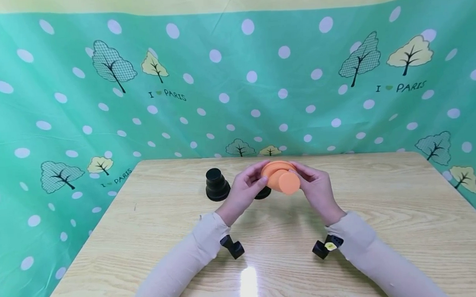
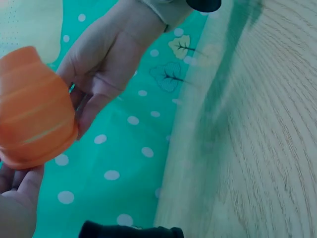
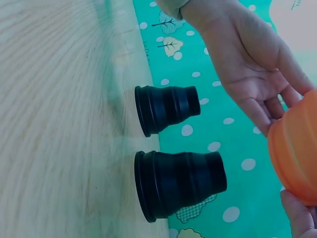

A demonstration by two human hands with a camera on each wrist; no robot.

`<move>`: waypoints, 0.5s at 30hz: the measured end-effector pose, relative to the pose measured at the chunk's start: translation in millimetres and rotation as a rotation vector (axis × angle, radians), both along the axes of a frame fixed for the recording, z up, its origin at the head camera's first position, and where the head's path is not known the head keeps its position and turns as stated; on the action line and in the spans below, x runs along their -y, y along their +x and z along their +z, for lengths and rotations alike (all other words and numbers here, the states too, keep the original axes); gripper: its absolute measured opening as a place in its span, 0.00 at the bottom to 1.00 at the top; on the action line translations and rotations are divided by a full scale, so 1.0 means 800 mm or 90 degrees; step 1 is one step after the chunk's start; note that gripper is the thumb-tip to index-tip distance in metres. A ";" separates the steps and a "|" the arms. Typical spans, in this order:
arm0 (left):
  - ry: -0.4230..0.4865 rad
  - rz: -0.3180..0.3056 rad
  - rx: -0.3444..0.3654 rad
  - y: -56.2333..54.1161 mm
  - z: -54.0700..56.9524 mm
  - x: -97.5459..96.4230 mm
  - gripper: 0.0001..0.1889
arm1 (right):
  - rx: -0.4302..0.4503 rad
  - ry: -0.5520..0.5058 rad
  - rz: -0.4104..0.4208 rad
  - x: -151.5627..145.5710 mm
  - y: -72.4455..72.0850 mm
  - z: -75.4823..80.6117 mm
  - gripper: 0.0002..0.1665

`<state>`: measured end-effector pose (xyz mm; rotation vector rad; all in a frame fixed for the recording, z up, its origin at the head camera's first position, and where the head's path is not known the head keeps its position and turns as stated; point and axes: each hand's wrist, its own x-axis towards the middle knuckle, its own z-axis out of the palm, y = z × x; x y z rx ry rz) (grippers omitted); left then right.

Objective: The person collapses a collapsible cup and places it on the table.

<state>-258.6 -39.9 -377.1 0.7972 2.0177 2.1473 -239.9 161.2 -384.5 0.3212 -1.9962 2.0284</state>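
Observation:
An orange stepped cup, like a collapsible silicone one, is held above the table with its narrow base tilted towards me. My left hand grips its rim from the left, thumb on the near side. From the right, my right hand holds the same cup. The left wrist view shows the cup's ridged side between both hands. Two black stepped cups stand wide end down on the table: the left one in full, the other mostly behind my left hand. Both show whole in the right wrist view.
The wooden table reaches back to a green dotted cloth with tree prints. On each wrist sits a black camera mount, left and right, over the table. A light reflection shines near the front.

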 end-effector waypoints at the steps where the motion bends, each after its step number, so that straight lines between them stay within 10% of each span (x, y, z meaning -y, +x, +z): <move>1: 0.008 0.003 -0.005 0.000 0.000 -0.001 0.23 | -0.003 -0.003 0.002 0.000 0.000 0.000 0.22; 15: -0.039 0.078 -0.082 0.000 -0.004 -0.004 0.20 | 0.005 -0.014 0.031 0.003 -0.001 -0.003 0.23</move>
